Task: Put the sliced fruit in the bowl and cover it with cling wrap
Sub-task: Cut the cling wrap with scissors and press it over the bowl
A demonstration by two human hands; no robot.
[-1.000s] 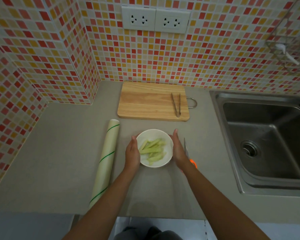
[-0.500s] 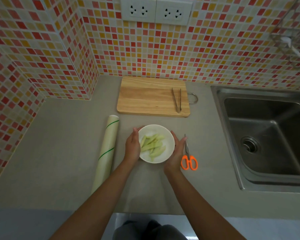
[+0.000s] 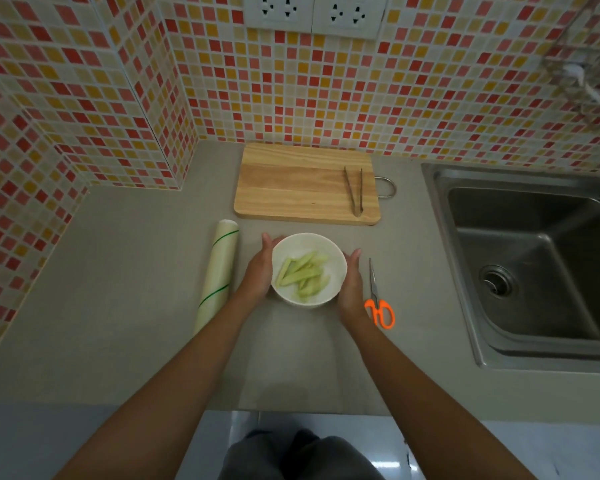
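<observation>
A white bowl (image 3: pixel 329 247) stands on the grey counter and holds several pale green fruit slices (image 3: pixel 303 277). My left hand (image 3: pixel 258 271) cups the bowl's left side and my right hand (image 3: pixel 350 287) cups its right side. Both palms press against the wall of the bowl. A film seems to lie over the bowl, but I cannot tell for sure. The cling wrap roll (image 3: pixel 217 273), pale with green stripes, lies lengthwise just left of my left hand.
A wooden cutting board (image 3: pixel 302 183) lies behind the bowl with metal tongs (image 3: pixel 354 190) on its right end. Orange-handled scissors (image 3: pixel 378 299) lie right of my right hand. A steel sink (image 3: pixel 534 265) fills the right side. Tiled walls close the back and left.
My right hand slid from the bowl's far right rim down to its near right side. The view shifted, so bowl and board sit higher in frame.
</observation>
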